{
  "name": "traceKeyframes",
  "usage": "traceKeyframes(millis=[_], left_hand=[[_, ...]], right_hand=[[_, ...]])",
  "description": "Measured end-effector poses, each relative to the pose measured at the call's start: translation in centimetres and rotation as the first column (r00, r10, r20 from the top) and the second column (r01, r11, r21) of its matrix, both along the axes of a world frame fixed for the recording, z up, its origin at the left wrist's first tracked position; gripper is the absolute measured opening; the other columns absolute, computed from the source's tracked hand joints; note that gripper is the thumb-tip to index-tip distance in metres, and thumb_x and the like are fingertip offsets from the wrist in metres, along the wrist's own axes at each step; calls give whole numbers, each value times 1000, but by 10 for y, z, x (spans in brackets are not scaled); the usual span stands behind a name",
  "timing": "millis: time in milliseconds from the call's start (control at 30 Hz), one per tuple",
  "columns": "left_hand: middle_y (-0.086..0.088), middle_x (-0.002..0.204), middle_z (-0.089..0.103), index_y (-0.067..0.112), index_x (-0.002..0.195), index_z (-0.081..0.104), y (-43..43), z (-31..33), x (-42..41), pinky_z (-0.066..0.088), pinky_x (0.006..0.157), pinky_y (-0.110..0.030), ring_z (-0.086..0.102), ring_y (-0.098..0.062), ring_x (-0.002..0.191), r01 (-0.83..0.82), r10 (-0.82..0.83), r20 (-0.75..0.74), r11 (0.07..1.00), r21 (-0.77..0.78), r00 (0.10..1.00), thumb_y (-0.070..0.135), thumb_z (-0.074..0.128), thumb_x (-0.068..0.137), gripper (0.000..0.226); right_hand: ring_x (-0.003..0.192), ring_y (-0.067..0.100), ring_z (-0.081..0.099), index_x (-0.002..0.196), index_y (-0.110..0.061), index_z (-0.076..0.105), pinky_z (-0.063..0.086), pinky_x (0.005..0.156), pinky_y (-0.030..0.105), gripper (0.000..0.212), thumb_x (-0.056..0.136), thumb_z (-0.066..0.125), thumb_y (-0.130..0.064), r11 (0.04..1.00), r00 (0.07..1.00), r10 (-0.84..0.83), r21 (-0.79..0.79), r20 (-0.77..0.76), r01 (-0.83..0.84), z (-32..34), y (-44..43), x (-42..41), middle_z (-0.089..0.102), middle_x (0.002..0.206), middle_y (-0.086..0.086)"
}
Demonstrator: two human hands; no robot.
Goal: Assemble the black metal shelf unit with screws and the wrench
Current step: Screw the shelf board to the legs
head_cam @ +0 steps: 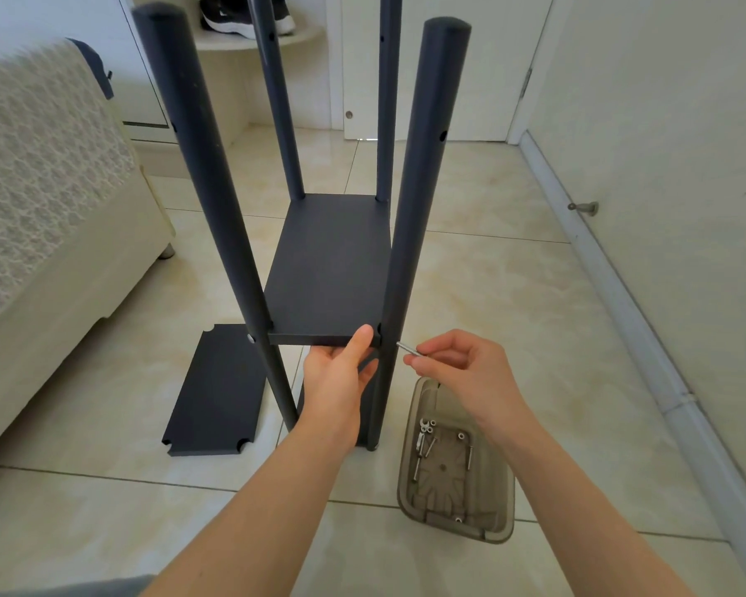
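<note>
head view: the black shelf unit (pixel 332 234) stands upright on the tiled floor (pixel 513 295), straight ahead at 12 o'clock of both hands. the left hand (pixel 337 381) grips the near edge of the shelf panel (pixel 328 269), thumb flat on top by the panel's right corner and fingers curled beneath. just beside it, at its 3 o'clock, the right hand (pixel 461 372) pinches a silver screw (pixel 408 348) between thumb and forefinger, the other fingers loosely curled. the screw points to 10 o'clock, its tip at the edge of the front right post (pixel 418 187), level with the panel. the front left post (pixel 207 187) rises at 11 o'clock of the left hand.

a spare panel (pixel 216 389) lies flat on the floor at 9 o'clock of the left hand. at 6 o'clock of the right hand a smoky plastic tray (pixel 405 480) holds loose screws (pixel 418 463) and a small wrench (pixel 424 424).

the two rear posts (pixel 276 101) are cut off by the top edge. whether the screw tip sits in a hole cannot be told. the left fingers are mostly hidden under the panel, and the left wrist covers most of a dark part low between the front posts.
</note>
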State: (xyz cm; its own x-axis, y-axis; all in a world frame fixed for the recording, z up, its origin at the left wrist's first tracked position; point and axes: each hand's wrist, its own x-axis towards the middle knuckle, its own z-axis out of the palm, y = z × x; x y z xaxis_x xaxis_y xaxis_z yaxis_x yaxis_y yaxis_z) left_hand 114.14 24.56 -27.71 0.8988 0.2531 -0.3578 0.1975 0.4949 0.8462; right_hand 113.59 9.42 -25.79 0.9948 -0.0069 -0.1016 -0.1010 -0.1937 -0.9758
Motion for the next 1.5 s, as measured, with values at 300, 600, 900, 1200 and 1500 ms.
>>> traceKeyframes(millis=[300,600,900,1200,1500], left_hand=[[9,89,76,17,120,62,-2,-3,2,57,74,-22,73,-14,96,-9,9,-1,1000,16,1000,16,68,94,27],[8,93,76,17,119,63,2,-6,1,57,75,-21,73,-13,96,-8,8,11,999,42,1000,16,69,93,27],[9,98,74,22,117,63,0,-8,3,56,75,-20,72,-13,98,-33,34,-9,998,55,999,21,71,91,27],[13,88,74,22,116,62,-1,-7,2,55,73,-19,72,-10,92,-12,12,-1,999,43,1000,20,70,92,25],[7,102,74,20,122,61,-1,-7,3,56,81,-24,71,-14,100,1,-1,5,999,44,1000,21,70,92,31]], right_hand=[[81,8,71,81,-19,70,56,80,28,10,79,80,-17,995,992,-34,-88,121,45,-7,13,-1,74,81,-7],[77,1,69,81,-17,71,49,68,8,11,78,81,-16,997,991,-70,-31,117,75,-8,22,2,74,78,-9],[74,1,64,78,-18,66,45,63,8,17,78,82,-23,982,981,-108,-136,164,130,-9,23,2,69,75,-8],[78,5,63,75,-23,66,48,67,12,15,80,80,-23,977,972,-117,-150,205,150,-13,25,1,68,77,-12],[77,6,63,76,-23,67,52,71,23,13,81,80,-23,972,964,-177,-116,199,203,-16,31,-3,69,77,-12]])
